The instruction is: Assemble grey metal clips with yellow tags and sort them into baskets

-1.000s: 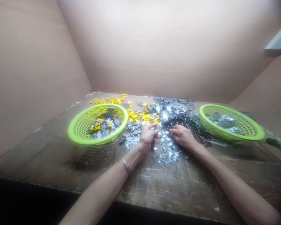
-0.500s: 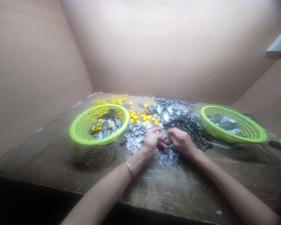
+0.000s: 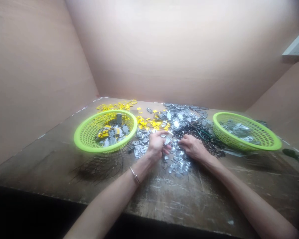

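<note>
this looks like a small parts workshop: a scarred wooden workbench (image 3: 179, 202) boxed in by tan board walls (image 3: 164, 56), with heaps of small grey and yellow parts (image 3: 175, 118) at twelve o'clock, a lime-green plastic basket (image 3: 89, 146) at ten o'clock, another lime-green basket (image 3: 235, 114) at two o'clock, and a green-handled tool (image 3: 290, 152) at three o'clock.
</note>
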{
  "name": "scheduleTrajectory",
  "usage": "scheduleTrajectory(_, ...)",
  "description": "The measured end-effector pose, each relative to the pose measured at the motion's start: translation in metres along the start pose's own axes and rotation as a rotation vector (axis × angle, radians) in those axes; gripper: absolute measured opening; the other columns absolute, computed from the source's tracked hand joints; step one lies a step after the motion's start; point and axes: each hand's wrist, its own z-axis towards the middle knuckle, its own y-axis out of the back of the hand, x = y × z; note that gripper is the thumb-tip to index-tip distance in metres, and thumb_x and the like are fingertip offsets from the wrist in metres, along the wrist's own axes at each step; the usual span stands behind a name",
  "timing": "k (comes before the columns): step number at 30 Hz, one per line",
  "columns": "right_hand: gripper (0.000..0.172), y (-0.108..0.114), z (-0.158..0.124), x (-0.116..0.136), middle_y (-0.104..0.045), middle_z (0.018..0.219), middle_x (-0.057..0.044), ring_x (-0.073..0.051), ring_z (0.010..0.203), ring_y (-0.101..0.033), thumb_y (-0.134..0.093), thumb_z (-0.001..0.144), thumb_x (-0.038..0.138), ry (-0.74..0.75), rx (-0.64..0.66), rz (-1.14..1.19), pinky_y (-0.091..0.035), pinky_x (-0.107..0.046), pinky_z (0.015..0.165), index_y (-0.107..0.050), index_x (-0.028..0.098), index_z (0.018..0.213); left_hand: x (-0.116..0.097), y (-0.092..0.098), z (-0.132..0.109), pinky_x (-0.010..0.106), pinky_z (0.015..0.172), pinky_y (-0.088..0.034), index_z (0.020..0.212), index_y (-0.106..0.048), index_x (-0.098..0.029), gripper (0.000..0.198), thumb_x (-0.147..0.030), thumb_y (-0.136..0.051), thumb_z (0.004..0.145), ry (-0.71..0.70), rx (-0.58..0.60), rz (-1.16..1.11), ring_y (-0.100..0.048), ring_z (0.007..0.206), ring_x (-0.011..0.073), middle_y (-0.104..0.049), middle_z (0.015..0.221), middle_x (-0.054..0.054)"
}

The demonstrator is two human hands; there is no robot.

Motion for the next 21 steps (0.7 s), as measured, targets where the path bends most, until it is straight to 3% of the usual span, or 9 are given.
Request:
scheduleTrajectory(4,0.018,0.000,-0.002,0.000,-0.056,0.075,-0.004,-0.014,0.071,-0.049,-0.041,0.075,0.022,0.021,-0.117,0.073,-0.037,-0.023,0.062,-0.058,0.018,0.077,0.009,-0.001,0.001,0.017,0.028,-0.034,0.082,-0.053,-0.010,0.022,-0.015,-0.051,0.061,0.029,0.085,0.072,-0.047,0.036,0.0085,-0.053,0.055,0.004)
scheduleTrajectory(8,0.029,0.004,-0.006,0.009,-0.060,0.083,-0.006,-0.014,0.076,-0.054,-0.038,0.077,0.020,0.128,-0.296,0.249,-0.040,-0.024,0.070,-0.048,0.013,0.104,0.017,-0.003,0.001,0.018,0.026,-0.031,0.074,-0.055,-0.009,0.031,-0.035,-0.059,0.057,0.018,0.182,0.107,-0.044,0.033,0.0082,-0.050,0.052,0.003)
scheduleTrajectory(12,0.043,0.003,-0.008,0.016,-0.061,0.085,-0.010,-0.016,0.076,-0.055,-0.037,0.077,0.019,0.231,-0.363,0.195,-0.042,-0.027,0.072,-0.035,0.006,0.118,0.017,-0.006,-0.001,0.019,0.025,-0.029,0.066,-0.055,-0.009,0.034,-0.040,-0.060,0.054,0.036,0.231,0.110,-0.042,0.032,0.0075,-0.050,0.052,0.003)
scheduleTrajectory(16,0.041,0.005,-0.009,0.018,-0.062,0.084,-0.009,-0.016,0.077,-0.056,-0.039,0.077,0.020,0.236,-0.372,0.228,-0.042,-0.028,0.073,-0.038,0.007,0.116,0.012,-0.006,-0.003,0.018,0.025,-0.028,0.064,-0.053,-0.010,0.023,-0.030,-0.060,0.056,0.062,0.198,0.045,-0.041,0.032,0.0068,-0.048,0.050,0.001)
scheduleTrajectory(21,0.020,0.017,-0.009,0.018,-0.063,0.079,-0.003,-0.012,0.069,-0.057,-0.046,0.074,0.024,0.141,-0.252,0.493,-0.044,-0.022,0.066,-0.060,0.018,0.087,0.008,-0.005,-0.004,0.017,0.026,-0.027,0.066,-0.052,-0.010,0.017,-0.024,-0.058,0.058,0.066,0.163,-0.030,-0.040,0.032,0.0062,-0.048,0.048,0.000)
